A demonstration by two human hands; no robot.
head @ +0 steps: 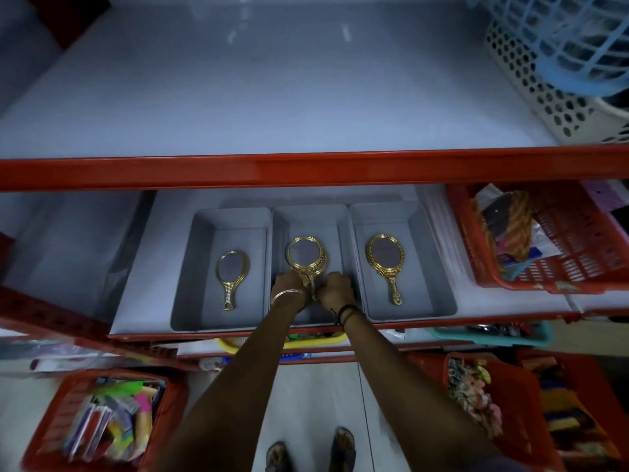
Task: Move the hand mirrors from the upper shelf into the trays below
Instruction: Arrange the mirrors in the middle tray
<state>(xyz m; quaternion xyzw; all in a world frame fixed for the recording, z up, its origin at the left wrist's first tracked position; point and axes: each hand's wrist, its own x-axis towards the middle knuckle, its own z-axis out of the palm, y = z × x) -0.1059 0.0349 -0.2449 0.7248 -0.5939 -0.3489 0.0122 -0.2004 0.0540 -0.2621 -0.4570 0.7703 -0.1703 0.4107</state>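
Head view — grey trays (224, 321) on red-edged shelf (306, 173), hands (311, 289) on stacked mirrors (306, 255)

So there's three grey trays in a row: left tray (190, 267), middle tray (340, 233), right tray (432, 267). Gold hand mirrors: one on the left (232, 272), one on the right (385, 259), at least two stacked in the middle (306, 258). Two hands.

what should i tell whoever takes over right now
Left hand and right hand: both in the middle tray, closed on the handles of stacked gold mirrors.
Left tray: one mirror lying flat.
Right tray: one mirror lying flat.
Upper shelf: no mirrors visible.
Left to do: set the middle stack down, let go, withdraw.
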